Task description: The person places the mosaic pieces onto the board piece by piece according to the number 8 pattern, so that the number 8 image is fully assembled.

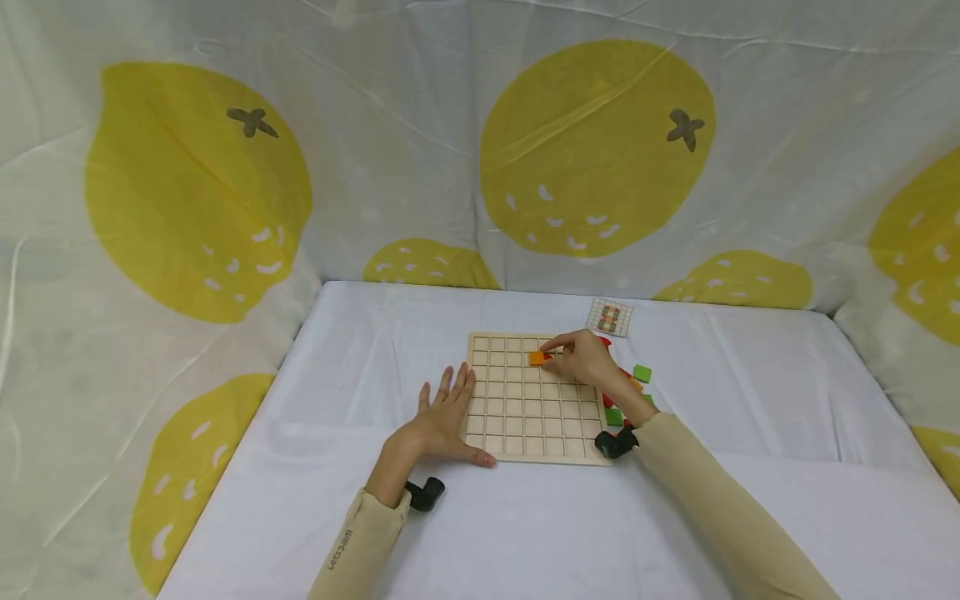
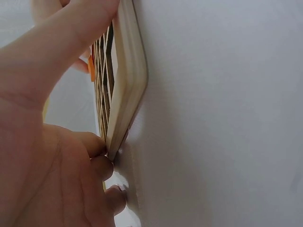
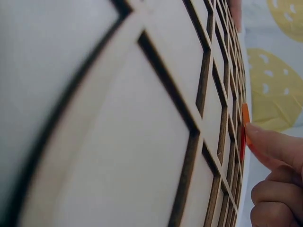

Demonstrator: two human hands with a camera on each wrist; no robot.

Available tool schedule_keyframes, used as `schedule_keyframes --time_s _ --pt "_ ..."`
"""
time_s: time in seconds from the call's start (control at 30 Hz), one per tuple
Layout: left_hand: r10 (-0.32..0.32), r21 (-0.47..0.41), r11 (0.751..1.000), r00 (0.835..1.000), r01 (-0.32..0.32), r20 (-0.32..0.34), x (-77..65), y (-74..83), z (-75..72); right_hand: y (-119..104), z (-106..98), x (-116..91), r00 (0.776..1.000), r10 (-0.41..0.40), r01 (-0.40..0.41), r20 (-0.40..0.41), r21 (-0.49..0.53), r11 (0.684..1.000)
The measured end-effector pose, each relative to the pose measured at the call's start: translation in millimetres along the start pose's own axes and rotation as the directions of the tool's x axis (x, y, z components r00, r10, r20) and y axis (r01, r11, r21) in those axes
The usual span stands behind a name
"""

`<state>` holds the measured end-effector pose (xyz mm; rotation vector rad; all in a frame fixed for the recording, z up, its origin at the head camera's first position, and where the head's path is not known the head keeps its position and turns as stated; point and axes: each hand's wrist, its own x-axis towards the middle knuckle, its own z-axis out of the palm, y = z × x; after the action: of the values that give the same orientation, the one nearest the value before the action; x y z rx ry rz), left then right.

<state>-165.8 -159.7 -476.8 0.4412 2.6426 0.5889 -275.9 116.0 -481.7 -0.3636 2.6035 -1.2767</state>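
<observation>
A wooden grid board (image 1: 525, 408) lies flat on the white cloth. My left hand (image 1: 442, 421) is spread at its left side, fingers along that edge and thumb at the front left corner. In the left wrist view the thumb (image 2: 71, 42) reaches over the board's thick rim (image 2: 127, 94). Over the upper part of the grid, my right hand (image 1: 588, 358) pinches a square orange tile (image 1: 536, 358) between thumb and finger. A red tile (image 3: 242, 145) shows just under the orange tile (image 3: 245, 116) in the right wrist view, partly hidden by the fingertips.
Green tiles (image 1: 642, 373), with several red and orange ones, lie loose right of the board, partly under the right forearm. A small pattern card (image 1: 609, 317) lies behind the board's far right corner. A lemon-print curtain (image 1: 405, 167) hangs behind the table.
</observation>
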Motion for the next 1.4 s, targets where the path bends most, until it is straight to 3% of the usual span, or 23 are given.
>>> schedule_keyframes --time_s 0.33,0.7,1.03,1.4 --pt "-0.001 -0.001 1.000 1.000 0.001 0.004 -0.5 -0.2 -1.0 -3.0 6.8 5.6 1.000 -0.027 0.027 -0.008 -0.059 0.998" --pt "-0.002 0.010 1.000 1.000 0.002 -0.001 0.5 1.9 -0.7 -0.7 3.8 3.6 1.000 -0.021 0.020 -0.004 -0.043 0.999" --pt "-0.007 0.011 1.000 1.000 0.007 0.003 -2.0 1.5 -3.0 18.0 -28.2 -21.0 1.000 -0.007 0.007 -0.013 -0.018 1.000" --pt "0.005 -0.008 1.000 1.000 -0.005 0.004 -0.7 1.9 -1.1 47.0 -63.4 -61.2 0.995 0.085 -0.089 -0.060 -0.055 0.995"
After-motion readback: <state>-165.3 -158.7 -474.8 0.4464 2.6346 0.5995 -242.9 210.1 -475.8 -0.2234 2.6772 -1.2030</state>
